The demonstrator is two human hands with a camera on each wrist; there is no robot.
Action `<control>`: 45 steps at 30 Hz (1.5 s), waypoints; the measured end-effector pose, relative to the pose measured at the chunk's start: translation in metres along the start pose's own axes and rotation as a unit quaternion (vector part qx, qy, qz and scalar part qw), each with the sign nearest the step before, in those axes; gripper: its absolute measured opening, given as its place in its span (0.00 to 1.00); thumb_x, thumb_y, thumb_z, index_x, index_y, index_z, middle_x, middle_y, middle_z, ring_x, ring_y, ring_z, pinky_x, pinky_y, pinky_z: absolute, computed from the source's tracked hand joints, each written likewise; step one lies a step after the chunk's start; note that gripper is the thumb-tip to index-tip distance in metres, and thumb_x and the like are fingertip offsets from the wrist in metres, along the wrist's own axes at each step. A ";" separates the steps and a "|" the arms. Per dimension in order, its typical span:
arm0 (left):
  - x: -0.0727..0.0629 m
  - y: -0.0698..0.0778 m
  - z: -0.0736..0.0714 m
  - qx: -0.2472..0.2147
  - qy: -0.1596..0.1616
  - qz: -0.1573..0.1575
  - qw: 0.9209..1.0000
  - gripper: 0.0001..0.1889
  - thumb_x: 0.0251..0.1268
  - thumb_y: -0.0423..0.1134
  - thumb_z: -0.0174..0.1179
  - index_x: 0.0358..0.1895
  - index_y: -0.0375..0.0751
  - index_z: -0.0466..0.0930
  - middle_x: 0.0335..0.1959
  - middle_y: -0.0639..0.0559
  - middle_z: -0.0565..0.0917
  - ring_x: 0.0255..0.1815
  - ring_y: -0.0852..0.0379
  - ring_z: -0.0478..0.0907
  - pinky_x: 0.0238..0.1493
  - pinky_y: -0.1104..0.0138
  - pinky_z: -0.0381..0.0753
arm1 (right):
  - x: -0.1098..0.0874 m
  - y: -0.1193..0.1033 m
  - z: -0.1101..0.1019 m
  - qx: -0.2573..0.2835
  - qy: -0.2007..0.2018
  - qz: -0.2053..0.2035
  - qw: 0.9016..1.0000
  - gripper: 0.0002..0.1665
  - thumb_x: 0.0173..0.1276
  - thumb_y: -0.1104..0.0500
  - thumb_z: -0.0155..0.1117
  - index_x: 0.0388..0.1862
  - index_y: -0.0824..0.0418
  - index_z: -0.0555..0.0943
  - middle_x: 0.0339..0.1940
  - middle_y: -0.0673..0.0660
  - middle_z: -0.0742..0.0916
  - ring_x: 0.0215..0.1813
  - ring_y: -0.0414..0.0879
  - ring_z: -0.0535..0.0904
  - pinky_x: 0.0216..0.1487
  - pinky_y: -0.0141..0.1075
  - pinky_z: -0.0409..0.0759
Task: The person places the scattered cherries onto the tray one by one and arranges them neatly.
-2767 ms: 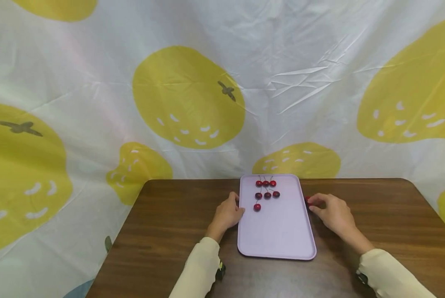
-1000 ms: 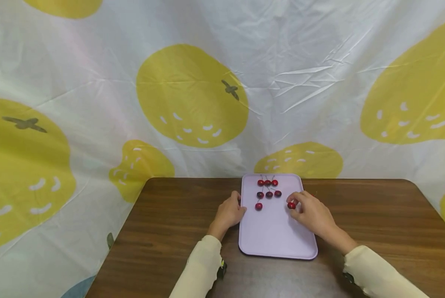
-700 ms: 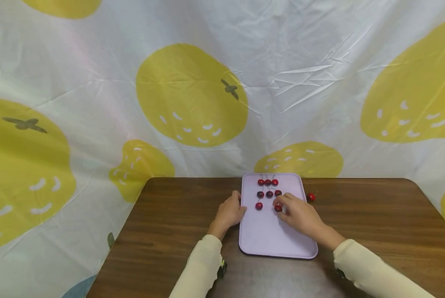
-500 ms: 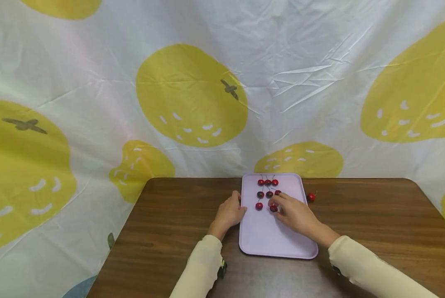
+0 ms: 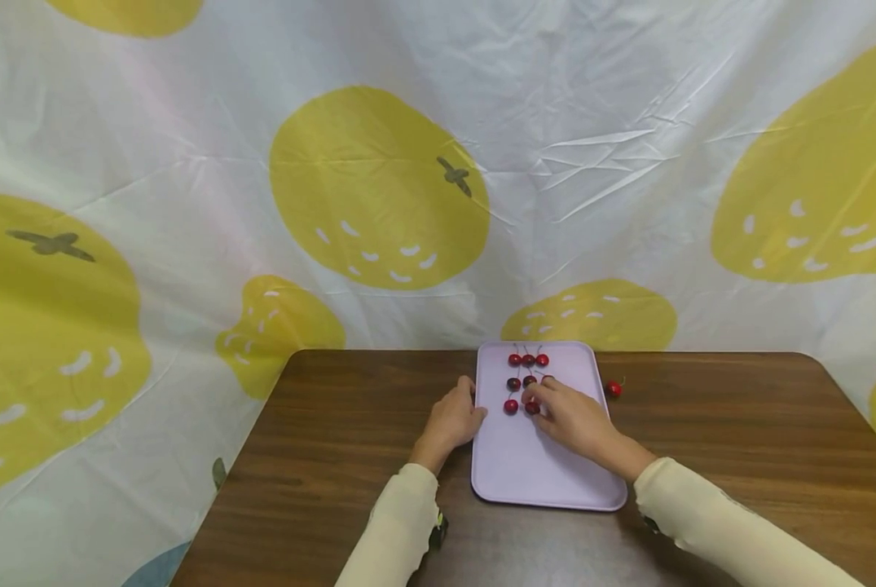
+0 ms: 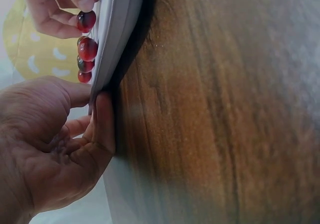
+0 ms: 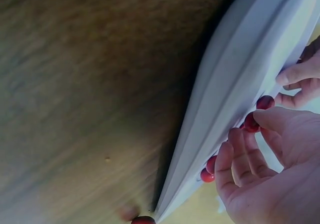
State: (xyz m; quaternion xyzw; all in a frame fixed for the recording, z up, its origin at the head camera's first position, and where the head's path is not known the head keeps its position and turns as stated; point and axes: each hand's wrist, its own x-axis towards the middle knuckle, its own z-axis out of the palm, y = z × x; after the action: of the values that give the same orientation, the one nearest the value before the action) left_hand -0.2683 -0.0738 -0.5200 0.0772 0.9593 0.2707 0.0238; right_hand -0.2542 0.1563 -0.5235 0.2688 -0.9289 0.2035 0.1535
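My left hand (image 5: 448, 420) grips the left rim of a lilac tray (image 5: 533, 473); the left wrist view shows the thumb (image 6: 77, 93) over the rim and fingers against its outer side. My right hand (image 5: 573, 420) reaches over the tray and pinches a dark red cherry (image 5: 532, 408) between thumb and fingers. Just left of it lies another cherry (image 5: 510, 406). Behind are two rows of three stemmed cherries: the far row's middle one (image 5: 529, 360) shows fully, while the nearer row's right one (image 5: 548, 379) is partly hidden by my right hand.
One more cherry (image 5: 614, 389) lies on the wooden table (image 5: 738, 440), just right of the tray. A white cloth (image 5: 577, 204) with yellow fruit prints hangs behind the table's far edge.
My right hand has picked up a cherry from right of the tray and carried it left over the tray, beside the single front cherry. My left hand keeps its grip on the rim.
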 end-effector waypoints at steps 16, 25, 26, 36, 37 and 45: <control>0.000 0.000 0.001 0.000 -0.004 -0.006 1.000 0.18 0.75 0.42 0.64 0.58 0.39 0.72 0.38 0.45 0.84 0.40 0.47 0.83 0.51 0.51 0.82 | -0.002 -0.002 0.002 -0.003 -0.017 0.008 1.000 0.18 0.58 0.64 0.80 0.47 0.53 0.86 0.37 0.52 0.84 0.35 0.44 0.77 0.36 0.42 0.79; 0.000 -0.001 0.002 -0.005 -0.003 -0.005 1.000 0.18 0.75 0.42 0.64 0.58 0.39 0.72 0.37 0.46 0.83 0.39 0.49 0.82 0.50 0.52 0.82 | -0.004 -0.003 -0.003 0.008 -0.014 0.025 1.000 0.25 0.59 0.61 0.81 0.55 0.56 0.84 0.42 0.54 0.85 0.34 0.41 0.76 0.35 0.40 0.78; 0.000 -0.001 0.002 -0.005 -0.003 -0.005 1.000 0.18 0.75 0.42 0.64 0.58 0.39 0.72 0.37 0.46 0.83 0.39 0.48 0.82 0.50 0.52 0.82 | -0.004 -0.003 -0.005 0.011 -0.013 0.031 0.999 0.25 0.59 0.61 0.80 0.56 0.56 0.84 0.44 0.54 0.85 0.35 0.41 0.77 0.36 0.40 0.79; 0.002 -0.001 0.001 -0.008 0.003 -0.003 1.000 0.17 0.74 0.42 0.64 0.57 0.39 0.72 0.37 0.45 0.84 0.42 0.46 0.83 0.52 0.50 0.82 | -0.013 0.006 -0.027 0.026 0.012 0.086 0.996 0.26 0.65 0.57 0.78 0.61 0.56 0.82 0.55 0.58 0.86 0.46 0.50 0.88 0.39 0.47 0.85; 0.002 -0.001 0.001 -0.008 0.004 -0.003 1.000 0.17 0.75 0.42 0.64 0.57 0.39 0.72 0.38 0.45 0.84 0.42 0.46 0.83 0.53 0.50 0.82 | -0.015 0.007 -0.028 0.028 0.018 0.088 0.996 0.26 0.66 0.57 0.77 0.61 0.56 0.82 0.56 0.58 0.85 0.46 0.51 0.88 0.39 0.47 0.85; 0.002 -0.001 0.004 -0.014 -0.007 -0.021 1.000 0.18 0.76 0.43 0.64 0.59 0.40 0.72 0.37 0.47 0.83 0.40 0.49 0.81 0.51 0.51 0.82 | -0.028 0.021 -0.036 0.043 0.104 0.119 0.986 0.25 0.65 0.63 0.76 0.61 0.58 0.81 0.51 0.61 0.85 0.45 0.55 0.85 0.37 0.45 0.80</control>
State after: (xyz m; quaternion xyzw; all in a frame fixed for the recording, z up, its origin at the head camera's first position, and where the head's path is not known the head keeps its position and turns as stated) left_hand -0.2695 -0.0722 -0.5233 0.0582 0.9565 0.2833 0.0378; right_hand -0.2373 0.2016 -0.5095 0.1400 -0.9235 0.2873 0.2123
